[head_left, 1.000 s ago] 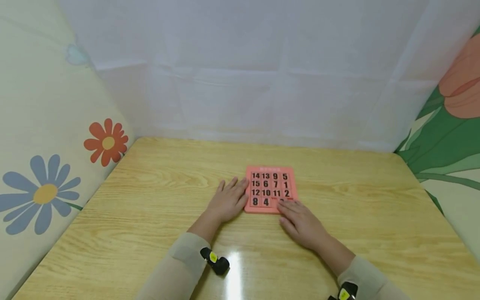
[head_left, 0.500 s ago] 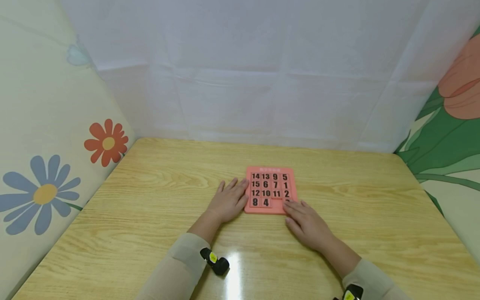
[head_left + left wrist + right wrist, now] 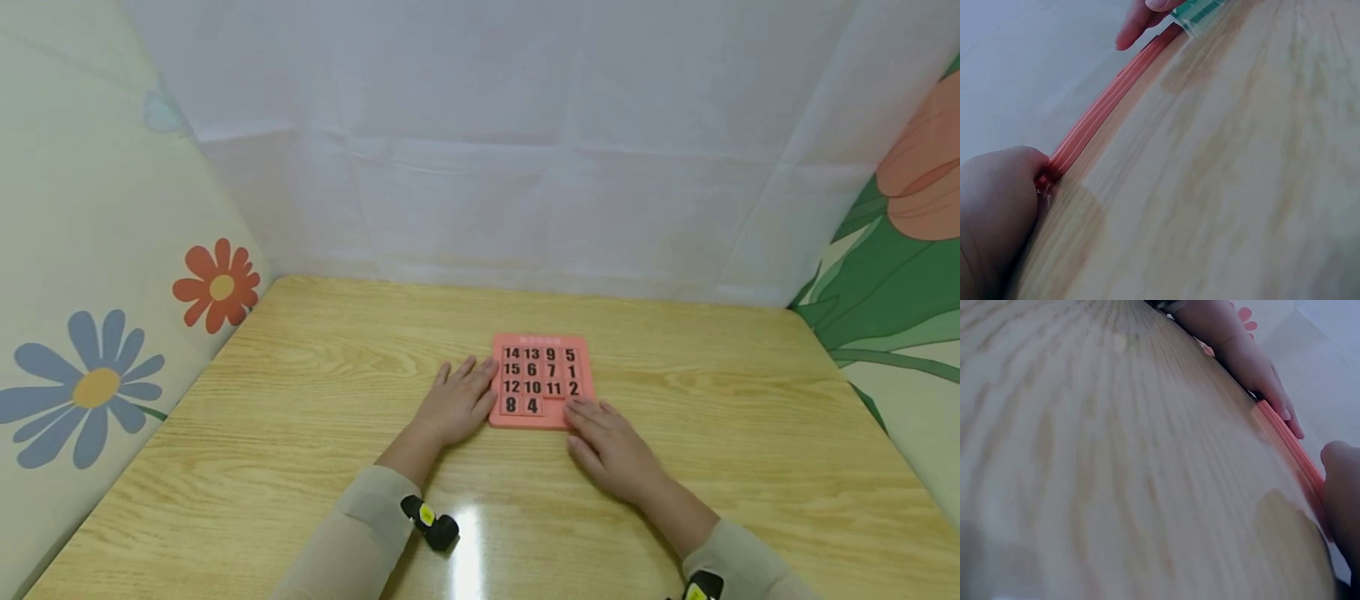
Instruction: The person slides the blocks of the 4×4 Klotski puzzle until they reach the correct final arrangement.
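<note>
A pink sliding number puzzle point(image 3: 543, 340) lies flat on the wooden table, its tiles printed with black numbers. Bottom row: 8 and 4 stand at the left, then a tile-free slot under the 11. My left hand point(image 3: 456, 404) lies with extended fingers along the puzzle's left edge. At the lower right corner, the fingertips of my right hand point(image 3: 615, 446) rest on the board with fingers fairly straight, hiding the corner tile. Both wrist views show the puzzle's thin side point(image 3: 1100, 112) low on the tabletop between the hands.
The wooden table point(image 3: 360, 333) extends around the puzzle on all sides. A white cloth point(image 3: 465, 208) hangs along its back edge. Flower-printed fabric point(image 3: 90, 250) borders the left side, and leaf-patterned fabric point(image 3: 915, 275) the right. Each sleeve carries a black wrist camera point(image 3: 431, 521).
My right hand has slid a bottom-row tile rightward into the corner, opening the slot under 11. Since then its fingertips have shifted slightly left and cover that tile. My left hand stays put.
</note>
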Demonstrator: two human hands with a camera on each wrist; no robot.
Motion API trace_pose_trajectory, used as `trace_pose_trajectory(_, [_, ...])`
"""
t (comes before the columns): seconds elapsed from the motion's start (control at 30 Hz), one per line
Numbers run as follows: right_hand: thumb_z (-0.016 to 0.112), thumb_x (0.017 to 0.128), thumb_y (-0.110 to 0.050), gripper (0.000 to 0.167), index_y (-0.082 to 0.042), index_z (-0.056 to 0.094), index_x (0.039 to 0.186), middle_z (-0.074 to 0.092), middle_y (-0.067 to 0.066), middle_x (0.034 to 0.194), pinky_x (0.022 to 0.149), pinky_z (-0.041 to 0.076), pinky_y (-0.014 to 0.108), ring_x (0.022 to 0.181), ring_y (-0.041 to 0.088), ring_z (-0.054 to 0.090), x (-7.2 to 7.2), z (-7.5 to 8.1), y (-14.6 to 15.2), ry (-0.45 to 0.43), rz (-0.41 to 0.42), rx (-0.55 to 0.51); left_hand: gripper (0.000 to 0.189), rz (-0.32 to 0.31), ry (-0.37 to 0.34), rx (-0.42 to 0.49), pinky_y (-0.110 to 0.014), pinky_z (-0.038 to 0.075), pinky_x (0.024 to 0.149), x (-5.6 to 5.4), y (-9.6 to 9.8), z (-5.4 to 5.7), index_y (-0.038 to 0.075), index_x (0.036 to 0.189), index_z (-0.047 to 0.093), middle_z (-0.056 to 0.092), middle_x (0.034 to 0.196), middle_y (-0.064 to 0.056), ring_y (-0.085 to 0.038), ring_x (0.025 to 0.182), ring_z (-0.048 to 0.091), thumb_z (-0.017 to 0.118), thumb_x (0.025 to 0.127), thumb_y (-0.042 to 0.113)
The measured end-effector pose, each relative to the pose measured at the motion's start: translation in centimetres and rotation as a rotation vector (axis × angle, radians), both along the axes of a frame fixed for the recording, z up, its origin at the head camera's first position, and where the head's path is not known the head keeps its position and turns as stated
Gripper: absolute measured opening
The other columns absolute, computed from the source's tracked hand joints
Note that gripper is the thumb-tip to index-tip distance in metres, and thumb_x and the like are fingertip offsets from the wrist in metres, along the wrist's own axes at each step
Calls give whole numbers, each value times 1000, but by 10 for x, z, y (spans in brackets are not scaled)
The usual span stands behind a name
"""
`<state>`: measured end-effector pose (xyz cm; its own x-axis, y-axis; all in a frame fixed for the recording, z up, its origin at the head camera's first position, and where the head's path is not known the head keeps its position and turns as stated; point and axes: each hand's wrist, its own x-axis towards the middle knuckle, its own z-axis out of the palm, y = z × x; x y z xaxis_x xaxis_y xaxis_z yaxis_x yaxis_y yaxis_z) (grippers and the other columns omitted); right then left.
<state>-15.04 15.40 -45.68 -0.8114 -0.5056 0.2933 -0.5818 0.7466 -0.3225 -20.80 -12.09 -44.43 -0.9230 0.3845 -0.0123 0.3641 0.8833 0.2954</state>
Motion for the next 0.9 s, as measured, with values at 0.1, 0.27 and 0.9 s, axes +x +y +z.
trace_pose_trajectory(0.1, [57, 97, -27, 47, -5, 55, 139, 52, 10, 146, 120, 27, 49, 139, 28, 45, 0, 1, -7, -27, 25, 11, 57, -10, -13, -4, -54, 4, 125, -2, -2, 0, 16, 156, 26, 26, 162, -1, -27, 153, 16, 31, 105, 41])
trace_pose_trajectory(0.27, [55, 98, -29, 48, -7, 54, 140, 52, 8, 147, 121, 26, 49, 141, 28, 43, -1, 2, -18, -39, 47, 32, 58, -39, -38, -12, -54, 5, 125, -5, -4, 2, 17, 157, 24, 25, 163, -1, -28, 153, 16, 31, 105, 43])
trace_pose_trajectory(0.9, [47, 102, -35, 49, -12, 48, 145, 44, 4, 153, 123, 23, 47, 146, 25, 36, -2, 2, -35, -82, 73, 57, 63, -116, 61, 41, -54, 12, 124, -21, -20, -3, 21, 151, 39, 31, 160, -11, -33, 151, 22, 47, 97, 53])
